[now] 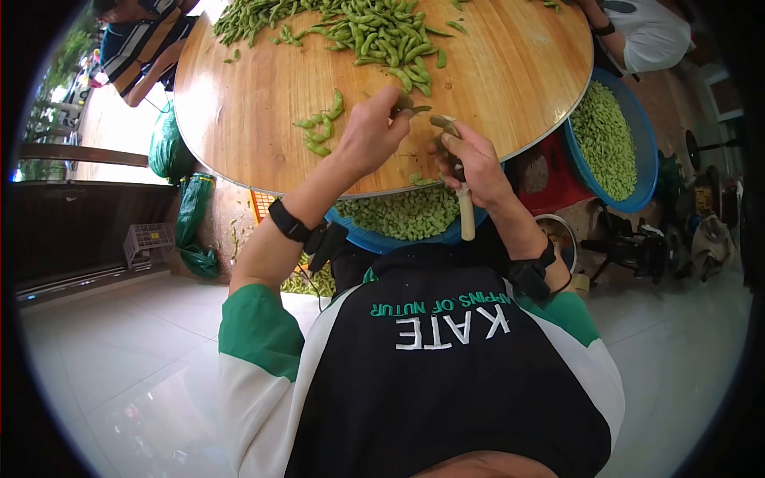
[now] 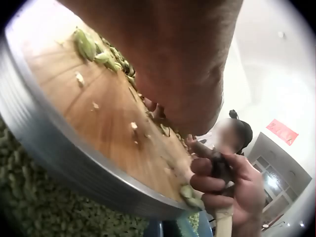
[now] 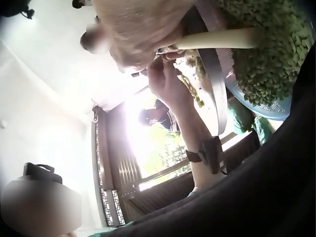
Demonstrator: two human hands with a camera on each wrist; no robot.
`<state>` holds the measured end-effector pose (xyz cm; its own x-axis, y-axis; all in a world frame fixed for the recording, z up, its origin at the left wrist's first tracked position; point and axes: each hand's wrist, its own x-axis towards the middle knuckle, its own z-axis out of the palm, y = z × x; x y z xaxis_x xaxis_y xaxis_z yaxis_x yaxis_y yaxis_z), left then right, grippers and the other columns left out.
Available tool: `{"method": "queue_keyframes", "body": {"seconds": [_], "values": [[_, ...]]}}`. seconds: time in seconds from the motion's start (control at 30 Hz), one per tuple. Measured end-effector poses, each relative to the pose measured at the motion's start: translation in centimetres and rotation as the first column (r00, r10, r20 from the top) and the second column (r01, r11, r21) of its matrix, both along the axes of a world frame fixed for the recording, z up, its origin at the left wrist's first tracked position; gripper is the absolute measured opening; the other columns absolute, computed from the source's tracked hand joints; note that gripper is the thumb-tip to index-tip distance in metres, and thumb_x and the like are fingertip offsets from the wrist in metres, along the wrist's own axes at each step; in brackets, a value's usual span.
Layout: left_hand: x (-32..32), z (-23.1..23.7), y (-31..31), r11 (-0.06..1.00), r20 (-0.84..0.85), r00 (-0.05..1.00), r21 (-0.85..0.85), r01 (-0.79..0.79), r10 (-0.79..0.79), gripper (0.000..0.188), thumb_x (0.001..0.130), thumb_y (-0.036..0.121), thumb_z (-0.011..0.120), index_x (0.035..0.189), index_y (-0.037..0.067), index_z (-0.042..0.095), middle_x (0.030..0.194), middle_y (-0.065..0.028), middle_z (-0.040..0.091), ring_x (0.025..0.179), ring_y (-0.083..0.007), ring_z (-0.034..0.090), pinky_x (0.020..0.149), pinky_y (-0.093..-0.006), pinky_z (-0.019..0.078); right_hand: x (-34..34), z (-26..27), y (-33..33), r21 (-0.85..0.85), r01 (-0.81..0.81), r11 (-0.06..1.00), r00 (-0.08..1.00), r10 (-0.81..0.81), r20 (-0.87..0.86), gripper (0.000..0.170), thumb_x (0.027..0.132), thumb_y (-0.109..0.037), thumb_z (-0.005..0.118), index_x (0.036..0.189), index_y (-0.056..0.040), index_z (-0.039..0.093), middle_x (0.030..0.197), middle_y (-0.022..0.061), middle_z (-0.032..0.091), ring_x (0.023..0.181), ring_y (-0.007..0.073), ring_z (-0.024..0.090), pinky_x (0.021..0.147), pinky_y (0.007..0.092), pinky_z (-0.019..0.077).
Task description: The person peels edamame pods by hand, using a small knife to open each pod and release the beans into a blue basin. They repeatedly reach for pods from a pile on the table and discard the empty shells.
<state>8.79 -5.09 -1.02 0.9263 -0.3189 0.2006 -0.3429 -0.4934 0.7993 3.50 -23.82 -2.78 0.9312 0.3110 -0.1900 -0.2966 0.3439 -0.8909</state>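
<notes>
Green pod (image 1: 420, 109) pinched in curled fingertips of the left hand (image 1: 368, 134), over the round table (image 1: 518, 72), inside its near rim. Right hand (image 1: 476, 166) just beside, fingers wrapped round a pale handle (image 1: 467, 215) jutting past the rim, above a blue basin (image 1: 368, 237). Open wood spreads rightward from the pod heap (image 1: 390, 36).

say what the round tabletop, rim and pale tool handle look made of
The round tabletop looks like glossy wood or laminate, given its grain and glare. Its rim seems metal, from the silvery, ribbed sheen. The pale tool handle looks smooth, possibly wood or plastic; no grain shows.
</notes>
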Motion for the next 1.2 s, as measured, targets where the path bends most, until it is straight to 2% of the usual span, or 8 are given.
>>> {"method": "queue_keyframes", "body": {"seconds": [0.1, 0.33, 0.63, 0.8, 0.93, 1.07, 1.13, 1.2], "values": [[-0.6, -1.2, -0.2, 0.956, -0.077, 0.995, -0.292, 0.036, -0.061, 0.009, 0.087, 0.005, 0.061, 0.089, -0.001, 0.054, 0.080, -0.0044, 0.063, 0.062, -0.0098, 0.056, 0.056, -0.0244, 0.0448, -0.4, 0.3, 0.2, 0.116, -0.040, 0.992, 0.999, 0.042, -0.013, 0.031, 0.098, -0.015, 0.045, 0.126, -0.0014, 0.046, 0.091, 0.0058, 0.057, 0.062, 0.0070, 0.047, 0.045, 0.0178, 0.0359], [-2.3, 0.5, -0.8, 0.877, -0.331, 0.936, -0.477, -0.056, -0.121, 0.010, 0.083, 0.001, 0.065, 0.091, 0.001, 0.059, 0.078, -0.0010, 0.062, 0.064, -0.0082, 0.057, 0.056, -0.0232, 0.0461, -0.8, 0.3, 0.7, 0.240, -0.091, 0.967, 0.995, 0.079, 0.057, 0.029, 0.099, -0.015, 0.044, 0.125, -0.0027, 0.047, 0.089, 0.0059, 0.056, 0.062, 0.0074, 0.047, 0.044, 0.0177, 0.0359], [-2.7, 0.2, -0.3, 0.996, 0.300, 0.951, -0.058, -0.062, 0.077, 0.014, 0.085, 0.009, 0.065, 0.092, 0.000, 0.057, 0.070, -0.0100, 0.060, 0.064, -0.0118, 0.059, 0.056, -0.0294, 0.0468, -0.6, 0.3, 1.0, 0.175, -0.125, 0.977, 0.990, 0.111, 0.084, 0.028, 0.099, -0.016, 0.044, 0.124, -0.0025, 0.046, 0.089, 0.0067, 0.057, 0.061, 0.0068, 0.047, 0.044, 0.0172, 0.0358], [-2.5, 1.0, 0.6, 0.879, -0.340, 0.938, -0.465, -0.106, -0.067, 0.012, 0.090, 0.011, 0.059, 0.091, -0.001, 0.059, 0.068, -0.0001, 0.059, 0.060, -0.0080, 0.054, 0.055, -0.0222, 0.0424, -0.5, 1.0, 1.2, 0.142, -0.119, 0.983, 0.989, 0.104, 0.108, 0.032, 0.099, -0.016, 0.044, 0.127, -0.0024, 0.045, 0.088, 0.0065, 0.057, 0.060, 0.0066, 0.047, 0.044, 0.0174, 0.0357], [-2.8, 0.8, 1.1, 0.844, -0.355, 0.927, -0.528, -0.094, -0.119, 0.014, 0.090, 0.012, 0.060, 0.091, -0.002, 0.059, 0.070, 0.0010, 0.058, 0.060, -0.0073, 0.052, 0.055, -0.0216, 0.0410, -0.6, 1.0, 1.7, 0.236, -0.165, 0.958, 0.986, 0.152, 0.071, 0.035, 0.099, -0.016, 0.043, 0.131, -0.0024, 0.043, 0.088, 0.0061, 0.057, 0.058, 0.0062, 0.045, 0.044, 0.0172, 0.0354], [-2.1, 1.4, 5.1, 0.977, 0.198, 0.969, 0.125, -0.172, 0.145, 0.007, 0.082, 0.007, 0.061, 0.088, 0.003, 0.062, 0.075, -0.0077, 0.061, 0.073, -0.0187, 0.058, 0.065, -0.0312, 0.0453, -0.5, 0.1, 1.1, 0.083, -0.057, 0.995, 0.994, 0.049, 0.099, 0.029, 0.098, -0.015, 0.046, 0.124, -0.0026, 0.047, 0.083, 0.0034, 0.058, 0.052, 0.0036, 0.044, 0.042, 0.0181, 0.0346], [-1.5, 1.4, 7.6, 0.799, 0.492, 0.869, 0.498, -0.336, 0.059, 0.010, 0.078, 0.010, 0.063, 0.087, 0.004, 0.066, 0.098, -0.0092, 0.062, 0.098, -0.0309, 0.054, 0.081, -0.0431, 0.0435, -0.2, -0.9, -0.3, -0.070, -0.011, 0.997, 0.992, 0.019, 0.121, 0.036, 0.098, -0.013, 0.045, 0.132, 0.0003, 0.041, 0.088, 0.0051, 0.057, 0.057, 0.0043, 0.044, 0.044, 0.0171, 0.0345], [-1.2, 1.7, 7.3, 0.799, 0.545, 0.838, 0.490, -0.348, 0.030, 0.012, 0.080, 0.010, 0.063, 0.089, 0.004, 0.066, 0.102, -0.0126, 0.061, 0.100, -0.0332, 0.053, 0.083, -0.0425, 0.0433, -0.2, -1.2, -0.7, -0.087, -0.002, 0.996, 0.990, 0.014, 0.139, 0.036, 0.098, -0.012, 0.045, 0.131, 0.0009, 0.042, 0.087, 0.0049, 0.057, 0.056, 0.0040, 0.043, 0.044, 0.0171, 0.0344]]}}
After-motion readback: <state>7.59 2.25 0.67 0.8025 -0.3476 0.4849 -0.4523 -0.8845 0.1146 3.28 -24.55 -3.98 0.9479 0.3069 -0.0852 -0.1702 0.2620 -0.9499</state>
